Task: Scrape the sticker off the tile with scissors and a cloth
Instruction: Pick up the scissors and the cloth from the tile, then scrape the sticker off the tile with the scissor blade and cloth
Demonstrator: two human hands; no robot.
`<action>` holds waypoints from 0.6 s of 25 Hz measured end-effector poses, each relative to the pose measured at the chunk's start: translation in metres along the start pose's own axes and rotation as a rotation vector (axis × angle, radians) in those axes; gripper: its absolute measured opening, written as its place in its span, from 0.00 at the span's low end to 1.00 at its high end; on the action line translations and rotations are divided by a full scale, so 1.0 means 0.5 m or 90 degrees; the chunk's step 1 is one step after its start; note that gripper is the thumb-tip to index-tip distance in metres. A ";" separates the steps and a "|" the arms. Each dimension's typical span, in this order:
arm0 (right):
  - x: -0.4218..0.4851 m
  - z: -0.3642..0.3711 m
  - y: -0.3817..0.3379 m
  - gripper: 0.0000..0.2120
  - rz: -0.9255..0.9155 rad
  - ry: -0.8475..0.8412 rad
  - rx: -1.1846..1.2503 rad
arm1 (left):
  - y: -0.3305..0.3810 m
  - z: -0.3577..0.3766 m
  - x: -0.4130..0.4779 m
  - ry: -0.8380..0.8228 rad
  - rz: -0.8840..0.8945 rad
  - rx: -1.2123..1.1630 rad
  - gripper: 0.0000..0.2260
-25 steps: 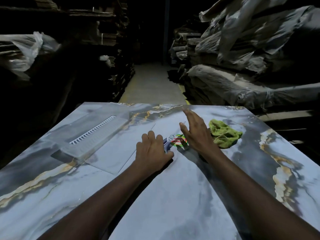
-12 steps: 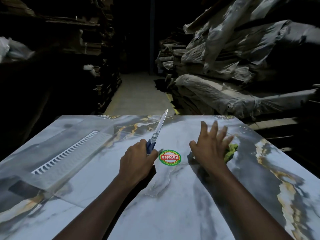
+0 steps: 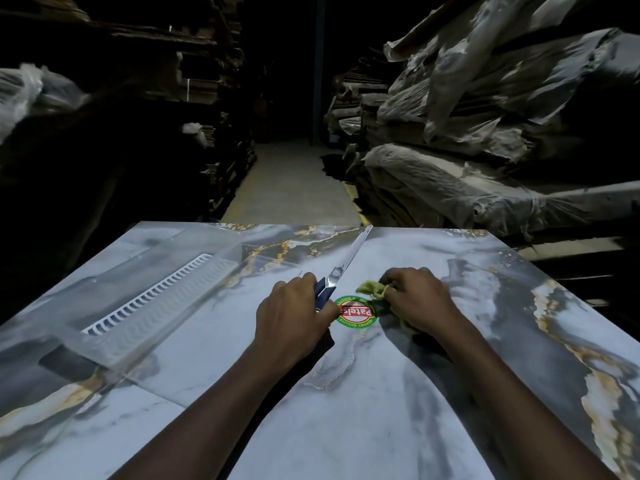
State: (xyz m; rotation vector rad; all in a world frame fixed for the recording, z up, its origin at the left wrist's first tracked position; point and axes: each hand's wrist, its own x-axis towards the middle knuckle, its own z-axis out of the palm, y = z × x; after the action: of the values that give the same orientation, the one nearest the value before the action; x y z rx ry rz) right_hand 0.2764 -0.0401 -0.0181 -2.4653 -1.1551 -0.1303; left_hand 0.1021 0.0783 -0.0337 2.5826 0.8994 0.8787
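A round green, white and red sticker [image 3: 356, 312] is stuck on the glossy grey marble-patterned tile [image 3: 346, 410]. My left hand [image 3: 294, 320] grips the blue handles of a pair of scissors [image 3: 341, 268]; the closed blades point up and away, lifted off the tile, just left of the sticker. My right hand [image 3: 419, 297] has its fingers curled round the green cloth [image 3: 372, 289], bunched on the tile at the sticker's right edge. Most of the cloth is hidden under that hand.
A reflection of a ceiling light grille [image 3: 159, 296] shows on the tile's left part. Beyond the tile's far edge an aisle floor [image 3: 294, 181] runs between dark stacks of boxes [image 3: 194, 81] on the left and plastic-wrapped bundles [image 3: 485, 133] on the right.
My right hand went from flat over the cloth to curled round it and drew it left to the sticker. My left hand raised the scissors, blades pointing away. The view shifted.
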 end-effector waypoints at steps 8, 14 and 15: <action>-0.021 -0.051 -0.036 0.08 -0.133 -0.189 0.467 | 0.002 -0.003 -0.003 -0.015 -0.017 0.063 0.13; -0.033 -0.044 -0.043 0.10 -0.134 -0.054 0.055 | 0.003 0.001 -0.005 -0.054 -0.003 0.001 0.17; -0.034 -0.039 -0.044 0.10 -0.148 -0.029 0.111 | 0.004 0.001 -0.005 -0.054 -0.004 0.005 0.17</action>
State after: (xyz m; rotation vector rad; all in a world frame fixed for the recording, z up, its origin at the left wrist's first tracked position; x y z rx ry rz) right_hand 0.2505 -0.0475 0.0027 -2.1888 -1.4085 -0.0380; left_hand 0.1016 0.0752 -0.0344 2.6008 0.8886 0.7591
